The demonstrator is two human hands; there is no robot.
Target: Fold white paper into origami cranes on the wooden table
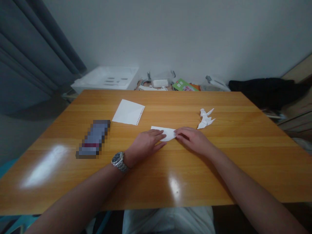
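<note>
Folded paper [168, 132] lies mid-table, between 2 hands. Left hand [148, 142]: fingers extended over its left part, not closed; seemingly a weight to keep it flat. Right hand [192, 139]: thumb and fingertips in a narrow pinch on its right end, likely for control of that corner. Loose sheet [128, 112] far left, paper figure [206, 119] far right; both apart, leaving the hands room.

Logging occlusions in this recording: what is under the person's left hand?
A small white paper lies under the fingers of the left hand, partly showing to their right, with the wooden table around it. Whatever lies directly beneath the hand is covered.
</note>
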